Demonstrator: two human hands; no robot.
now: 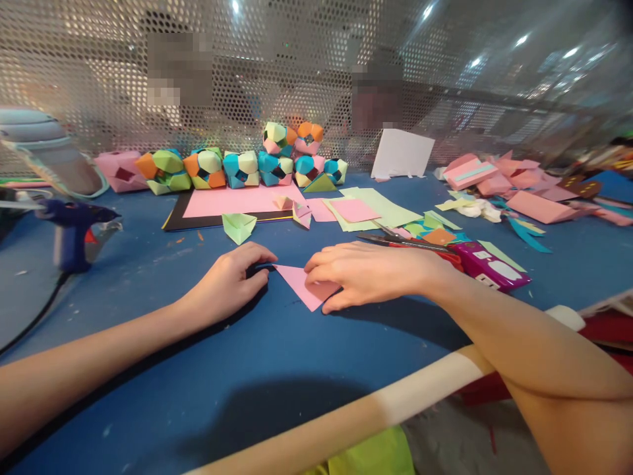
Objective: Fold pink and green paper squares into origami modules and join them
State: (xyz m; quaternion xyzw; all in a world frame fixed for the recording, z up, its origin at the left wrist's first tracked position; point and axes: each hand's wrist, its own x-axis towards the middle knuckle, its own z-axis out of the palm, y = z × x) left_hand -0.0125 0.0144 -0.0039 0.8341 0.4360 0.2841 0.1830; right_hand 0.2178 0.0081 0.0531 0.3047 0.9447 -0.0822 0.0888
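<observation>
A pink sheet of paper (306, 284), folded to a triangle, lies on the blue table. My right hand (361, 270) rests over its right part, fingers bent onto the paper and thumb at its lower right edge. Beside the paper's left tip is my left hand (235, 280), resting on the table with fingers curved and thumb apart; I see nothing in it. Just beyond it sits a folded light green paper piece (239, 227). A small folded pink piece (301, 214) stands farther back.
Folded paper balls (241, 169) line the perforated metal screen (306, 72). A glue gun (72, 231) and a cup (49, 152) stand left. Scissors (400, 242), a purple packet (489, 265) and pink folded papers (519, 178) lie right. A pale rail (395, 402) runs along the front.
</observation>
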